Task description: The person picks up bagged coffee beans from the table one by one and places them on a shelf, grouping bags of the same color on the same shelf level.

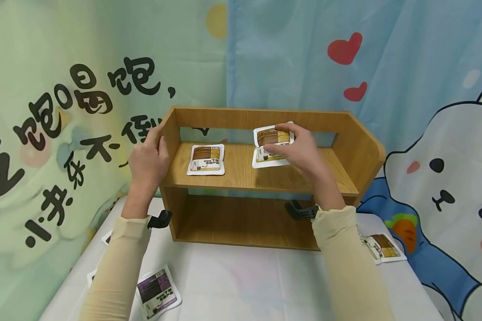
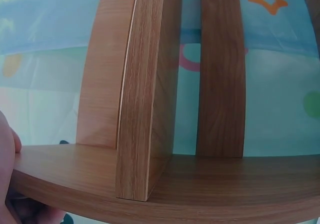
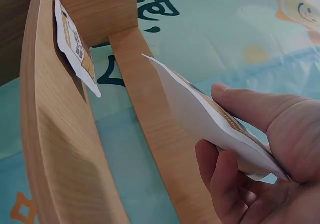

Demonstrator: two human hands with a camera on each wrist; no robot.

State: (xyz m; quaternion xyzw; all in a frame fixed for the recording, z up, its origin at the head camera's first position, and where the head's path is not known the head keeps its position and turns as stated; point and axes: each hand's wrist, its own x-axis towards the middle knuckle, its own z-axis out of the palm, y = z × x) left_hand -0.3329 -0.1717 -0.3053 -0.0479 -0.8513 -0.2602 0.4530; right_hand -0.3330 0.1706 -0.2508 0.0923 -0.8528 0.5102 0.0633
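Observation:
My right hand (image 1: pixel 301 149) pinches a white-edged packet with a brown and yellow label (image 1: pixel 274 136) above the upper shelf. The right wrist view shows the thumb on the packet's (image 3: pixel 200 104) label side and curled fingers under its white back. With my left hand (image 1: pixel 147 160) I grip the left side panel of the wooden shelf unit (image 1: pixel 261 116) near its top. In the left wrist view only part of that hand (image 2: pixel 6 169) shows at the panel's edge. A similar brown-labelled packet (image 1: pixel 206 159) lies flat on the upper shelf (image 1: pixel 237 174), left of the held one.
The lower shelf (image 1: pixel 241 220) sits beneath. On the white table (image 1: pixel 233 281), a purple-labelled packet (image 1: pixel 158 292) lies at front left, with packet corners partly hidden by the left sleeve. Brown-labelled packets (image 1: pixel 383 247) lie right of the unit. Printed curtains (image 1: pixel 285 58) hang behind.

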